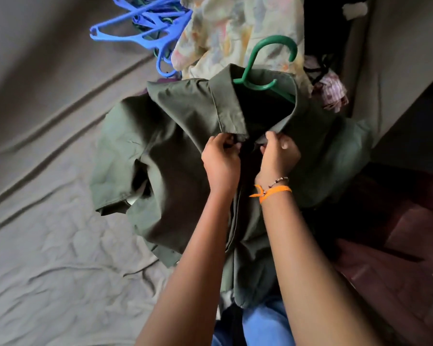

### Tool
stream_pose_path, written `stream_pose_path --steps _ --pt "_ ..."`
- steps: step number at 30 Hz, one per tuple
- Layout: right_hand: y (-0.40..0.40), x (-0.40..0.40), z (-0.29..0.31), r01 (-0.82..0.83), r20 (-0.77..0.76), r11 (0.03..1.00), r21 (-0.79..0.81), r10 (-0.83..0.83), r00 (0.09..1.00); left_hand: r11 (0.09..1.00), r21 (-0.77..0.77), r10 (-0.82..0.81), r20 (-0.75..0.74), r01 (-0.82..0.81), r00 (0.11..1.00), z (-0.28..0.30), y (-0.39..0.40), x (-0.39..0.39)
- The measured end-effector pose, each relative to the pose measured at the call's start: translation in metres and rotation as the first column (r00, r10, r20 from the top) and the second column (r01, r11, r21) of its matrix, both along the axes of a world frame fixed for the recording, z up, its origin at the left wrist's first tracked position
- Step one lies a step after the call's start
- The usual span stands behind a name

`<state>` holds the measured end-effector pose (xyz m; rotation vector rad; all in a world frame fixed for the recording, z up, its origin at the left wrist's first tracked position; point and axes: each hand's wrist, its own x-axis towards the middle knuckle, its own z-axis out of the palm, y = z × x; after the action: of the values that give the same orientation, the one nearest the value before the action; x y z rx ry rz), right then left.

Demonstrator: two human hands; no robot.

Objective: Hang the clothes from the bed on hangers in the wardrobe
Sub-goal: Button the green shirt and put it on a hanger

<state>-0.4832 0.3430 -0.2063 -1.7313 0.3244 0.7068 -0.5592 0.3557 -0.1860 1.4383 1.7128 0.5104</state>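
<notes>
On bed [48,245]: green shirt [180,146] w/ hanger [265,68] inside, both hands [250,156] at collar.

Orange wrist thread [273,192], red floor tiles [398,265]

Both hands [250,156] pinching the olive shirt [175,136] placket below its collar, green hanger [268,68] inside

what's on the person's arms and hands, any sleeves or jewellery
Both forearms are bare, with no sleeves in view. The left hand wears nothing visible. The right hand has two things at the wrist: a thin beaded bracelet and, just below it, an orange thread band tied in a knot with loose ends.
</notes>
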Motion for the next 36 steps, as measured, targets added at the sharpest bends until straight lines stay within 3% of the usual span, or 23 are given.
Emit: stream_pose_path --steps 5,9,11,13,16,18,21,27,33,36 --pt "-0.034 0.006 0.007 0.077 -0.284 0.954 0.291 0.009 0.959 0.986 -0.032 0.166 0.177 -0.163 0.970 -0.003 -0.004 0.011" --pt "-0.039 0.007 0.008 0.256 -0.567 0.915 0.311 -0.037 0.823 0.989 0.045 0.125 0.222 -0.138 0.967 -0.002 -0.009 0.017" --pt "-0.039 0.005 0.009 0.283 -0.635 0.912 0.297 -0.033 0.772 0.989 0.078 0.111 0.197 -0.129 0.974 -0.002 -0.009 0.020" --pt "-0.036 0.002 0.009 0.230 -0.577 0.923 0.309 -0.011 0.817 0.989 0.092 0.103 0.167 -0.120 0.980 -0.004 -0.007 0.021" --pt "-0.029 0.000 0.000 -0.039 -0.221 0.953 0.300 0.110 0.969 0.991 0.118 0.054 0.109 -0.067 0.993 -0.003 0.000 0.022" --pt "-0.022 0.003 -0.006 -0.231 -0.001 0.953 0.194 0.236 0.972 0.994 0.106 0.031 0.052 -0.037 0.998 -0.002 0.006 0.022" --pt "-0.014 0.007 -0.015 -0.404 0.150 0.912 0.068 0.391 0.908 0.999 0.045 0.007 -0.062 -0.004 0.998 -0.003 0.013 0.025" --pt "-0.011 0.011 -0.022 -0.531 0.261 0.841 -0.098 0.537 0.802 0.996 -0.087 -0.012 -0.097 0.004 0.995 -0.005 0.020 0.030" --pt "-0.019 0.005 -0.018 -0.495 0.221 0.861 0.118 0.463 0.859 0.941 -0.337 0.138 0.300 -0.031 0.944 -0.002 0.022 0.014" --pt "-0.023 0.005 -0.013 -0.483 0.167 0.854 0.194 0.457 0.874 0.911 -0.412 0.129 0.349 0.028 0.928 0.009 0.023 0.013"
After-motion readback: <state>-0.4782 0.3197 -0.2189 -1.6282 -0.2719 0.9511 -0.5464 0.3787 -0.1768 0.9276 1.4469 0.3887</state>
